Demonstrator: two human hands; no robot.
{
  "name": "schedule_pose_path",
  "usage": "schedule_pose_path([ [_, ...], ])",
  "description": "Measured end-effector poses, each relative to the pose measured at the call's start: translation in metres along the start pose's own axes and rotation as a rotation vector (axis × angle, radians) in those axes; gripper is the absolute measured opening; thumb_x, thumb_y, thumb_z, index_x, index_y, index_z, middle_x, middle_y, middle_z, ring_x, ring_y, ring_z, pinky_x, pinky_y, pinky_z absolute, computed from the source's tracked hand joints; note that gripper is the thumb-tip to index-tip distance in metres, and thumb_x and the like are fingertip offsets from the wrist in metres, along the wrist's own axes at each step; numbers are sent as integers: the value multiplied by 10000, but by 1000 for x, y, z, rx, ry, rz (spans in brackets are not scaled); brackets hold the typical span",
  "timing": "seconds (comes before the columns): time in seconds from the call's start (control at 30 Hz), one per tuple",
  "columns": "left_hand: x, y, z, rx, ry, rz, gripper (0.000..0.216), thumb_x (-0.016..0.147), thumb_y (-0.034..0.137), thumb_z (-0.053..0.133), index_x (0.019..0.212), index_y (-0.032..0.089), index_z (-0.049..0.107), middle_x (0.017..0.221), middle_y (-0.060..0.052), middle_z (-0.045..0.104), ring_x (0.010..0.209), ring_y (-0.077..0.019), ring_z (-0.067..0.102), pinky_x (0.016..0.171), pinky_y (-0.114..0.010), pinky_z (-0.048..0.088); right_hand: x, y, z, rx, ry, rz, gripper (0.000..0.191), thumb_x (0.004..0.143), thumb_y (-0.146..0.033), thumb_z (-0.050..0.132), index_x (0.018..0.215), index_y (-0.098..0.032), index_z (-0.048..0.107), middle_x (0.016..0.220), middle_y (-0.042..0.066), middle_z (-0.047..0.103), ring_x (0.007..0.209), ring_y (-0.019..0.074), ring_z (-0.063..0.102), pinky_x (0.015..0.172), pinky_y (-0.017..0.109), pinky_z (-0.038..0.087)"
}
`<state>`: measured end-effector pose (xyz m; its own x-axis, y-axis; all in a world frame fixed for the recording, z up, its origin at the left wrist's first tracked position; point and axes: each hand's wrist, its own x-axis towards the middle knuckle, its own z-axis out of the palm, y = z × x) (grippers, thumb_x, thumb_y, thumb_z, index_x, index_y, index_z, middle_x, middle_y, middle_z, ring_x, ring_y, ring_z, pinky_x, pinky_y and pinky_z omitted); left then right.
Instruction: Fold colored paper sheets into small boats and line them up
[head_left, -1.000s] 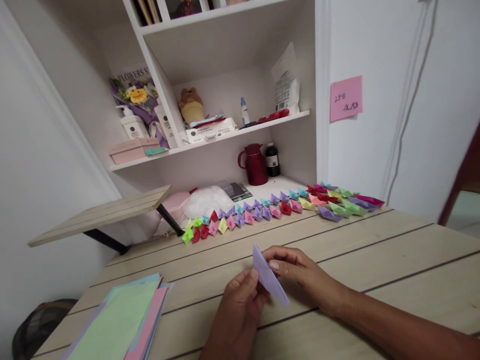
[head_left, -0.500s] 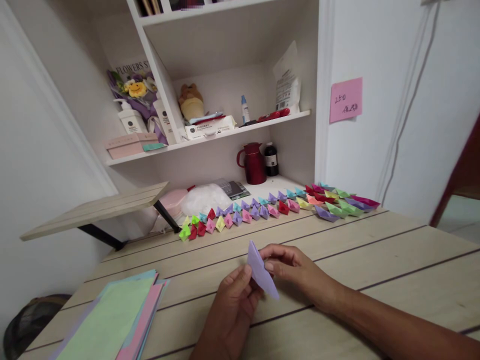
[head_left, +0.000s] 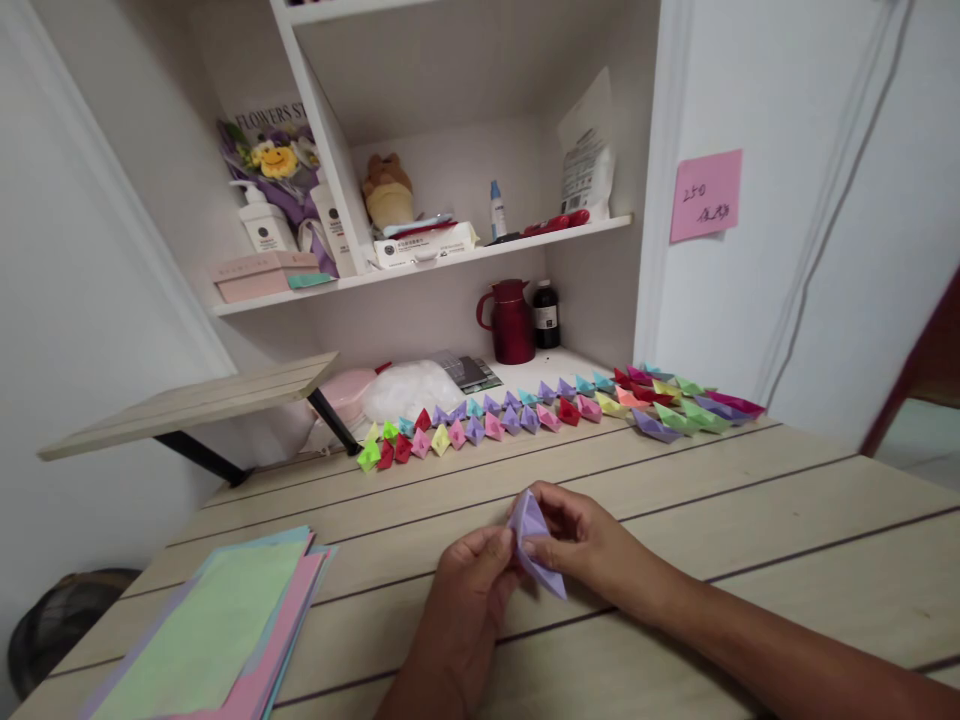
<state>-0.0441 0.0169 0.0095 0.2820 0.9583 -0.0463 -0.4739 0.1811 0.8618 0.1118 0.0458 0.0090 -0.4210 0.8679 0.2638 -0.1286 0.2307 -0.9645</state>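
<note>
A folded lavender paper boat is held above the table between both hands, tilted with one pointed end up and the other toward the lower right. My left hand pinches its left side, thumb on the near face. On the other side my right hand grips it, with the thumb pressed into the fold and the fingers behind. The paper hides some fingertips. Beyond the hands, rows of small folded paper boats in many colours line the back of the table, with larger boats at the right end.
A stack of coloured paper sheets lies on the left of the plank-patterned table. Behind it stands a small raised wooden shelf on black legs. A red jug and a dark bottle stand in the white cabinet.
My right hand has closed further around the paper, its thumb now on the near face. The paper has opened a little at the fold and shifted slightly right. The camera view has shifted slightly.
</note>
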Motion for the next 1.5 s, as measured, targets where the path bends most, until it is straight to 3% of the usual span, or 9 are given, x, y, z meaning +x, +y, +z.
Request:
schedule_pose_path([
  [0.17, -2, 1, 1, -34, -32, -18, 315, 832, 370, 649, 950, 83, 708, 925, -142, 710, 907, -226, 637, 877, -352, 456, 0, 6, -1, -90, 61, -20, 73, 732, -162, 598, 773, -191, 545, 638, -51, 487, 583, 110, 446, 538, 220, 352],
  [0.43, -1, -2, -1, -165, 48, -35, 361, 764, 444, 707, 850, 94, 683, 940, -127, 691, 950, -230, 615, 925, -365, 440, -1, 3, -1, -270, 120, -182, 166, 759, -161, 563, 763, -209, 722, 778, 25, 547, 752, 169, 533, 669, 281, 407],
  [0.53, 1, -3, -2, -181, 64, -35, 503, 797, 561, 610, 870, 68, 682, 964, -151, 678, 968, -238, 602, 957, -378, 425, -1, 3, 1, -207, 142, -139, 141, 740, -189, 590, 737, -210, 730, 772, 23, 553, 735, 166, 533, 662, 278, 414],
  [0.67, 4, -7, -3, -244, 61, -88, 750, 792, 726, 418, 1039, 60, 656, 1089, -199, 652, 1056, -286, 586, 1002, -430, 397, 1, 6, 1, -23, 211, 21, 146, 681, -167, 602, 777, -208, 704, 827, 23, 623, 784, 187, 573, 702, 294, 433],
  [0.77, 4, -9, -1, -186, 6, -59, 639, 817, 641, 504, 1137, 102, 627, 1210, -181, 616, 1130, -288, 557, 1035, -433, 372, 2, 10, -1, -14, 274, 39, 172, 669, -146, 592, 789, -209, 696, 826, 21, 631, 778, 186, 576, 700, 295, 430],
  [0.9, -1, -7, 4, -94, -16, 6, 372, 833, 392, 642, 1066, 102, 661, 1149, -161, 646, 1116, -265, 560, 1029, -414, 376, 3, 12, -3, -171, 262, -138, 223, 701, -116, 548, 784, -224, 723, 814, 24, 586, 792, 181, 559, 703, 295, 423],
  [1.2, -4, -4, 10, -56, 20, 45, 284, 769, 281, 700, 978, 89, 719, 971, -141, 695, 950, -239, 617, 890, -343, 447, -1, 6, -2, -325, 152, -247, 237, 757, -88, 554, 837, -241, 718, 853, 26, 553, 831, 174, 551, 715, 286, 428],
  [1.33, 0, -10, 8, 11, 102, 85, 283, 752, 301, 699, 954, 107, 738, 814, -94, 706, 779, -191, 624, 770, -291, 456, -1, 10, -1, -310, 154, -178, 223, 762, -142, 623, 952, -246, 674, 882, 16, 559, 825, 171, 549, 698, 280, 429],
  [1.5, 4, -13, -2, 105, 237, 144, 334, 705, 355, 730, 940, 117, 745, 757, -79, 708, 714, -180, 614, 700, -263, 442, 0, 12, 2, -126, 129, 45, 429, 771, -253, 664, 1182, -282, 545, 999, 6, 540, 761, 144, 533, 645, 263, 414],
])
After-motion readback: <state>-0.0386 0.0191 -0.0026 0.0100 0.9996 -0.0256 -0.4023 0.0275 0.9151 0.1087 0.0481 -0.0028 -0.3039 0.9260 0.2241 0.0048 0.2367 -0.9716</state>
